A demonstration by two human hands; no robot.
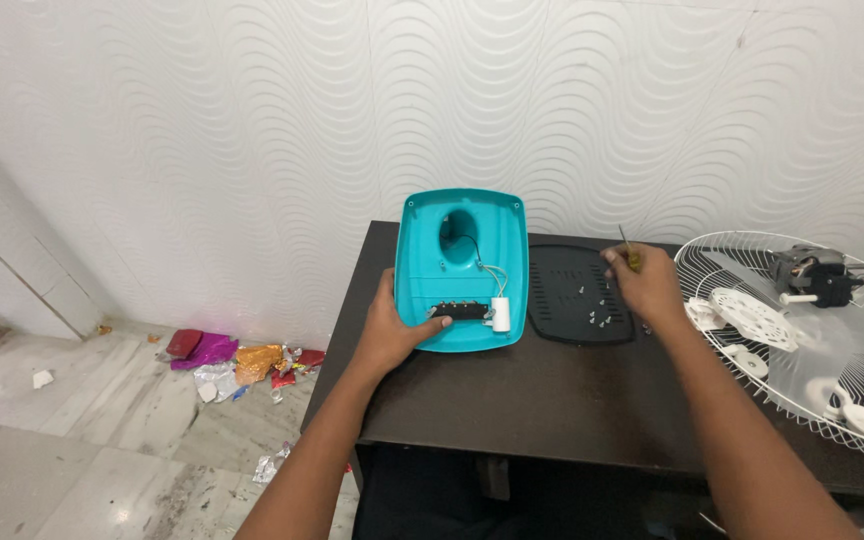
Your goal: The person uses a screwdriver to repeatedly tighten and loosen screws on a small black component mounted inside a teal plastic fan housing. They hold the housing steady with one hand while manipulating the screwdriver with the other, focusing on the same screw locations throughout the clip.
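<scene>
Two bare hands work at an upturned teal plastic fan base (462, 268) on a dark wooden surface (552, 390).

Left hand (392, 335) clasps the base's lower left edge, thumb pressed on the inside near a black switch block (460, 311) and a white cylindrical capacitor (501, 313). Right hand (642, 282) hovers over a black vented plastic cover plate (562, 280) strewn with small screws (592, 305), its grip pinching a slim yellow-handled screwdriver (628, 250). A white wire fan guard (822, 390) lies at the right, holding a grey motor (817, 273).
</scene>
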